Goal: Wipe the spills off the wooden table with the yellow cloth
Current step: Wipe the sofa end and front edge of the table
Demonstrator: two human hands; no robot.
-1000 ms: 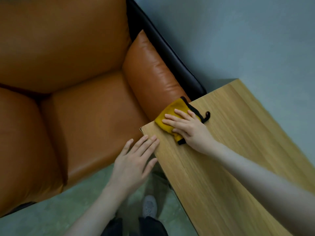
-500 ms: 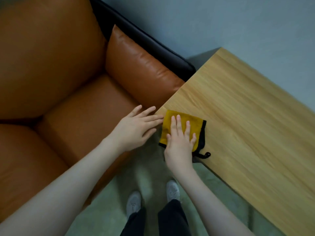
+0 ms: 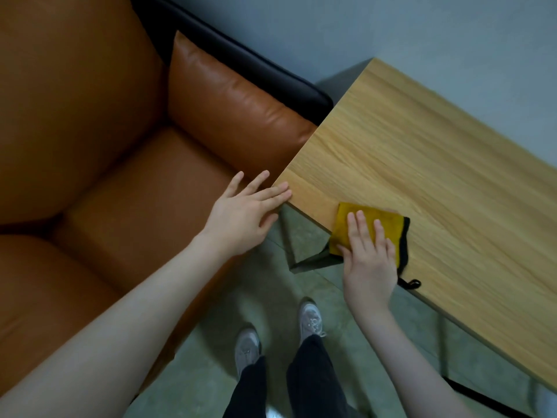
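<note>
The yellow cloth (image 3: 376,218), edged in black with a small loop, lies folded on the near edge of the wooden table (image 3: 422,164) and hangs slightly over it. My right hand (image 3: 369,254) presses flat on the cloth with straight fingers. My left hand (image 3: 244,212) is spread open, its fingertips touching the table's near left corner. I cannot make out any spill on the wood.
An orange leather sofa (image 3: 120,146) with a black frame stands against the table's left end. Below are a grey-green floor, my two grey shoes (image 3: 310,318) and dark trousers. The table's dark metal legs show under its near edge. A blue-grey wall is behind.
My right hand has slid the cloth along the near edge, away from the corner. My left hand stays at the table corner. The camera view has shifted.
</note>
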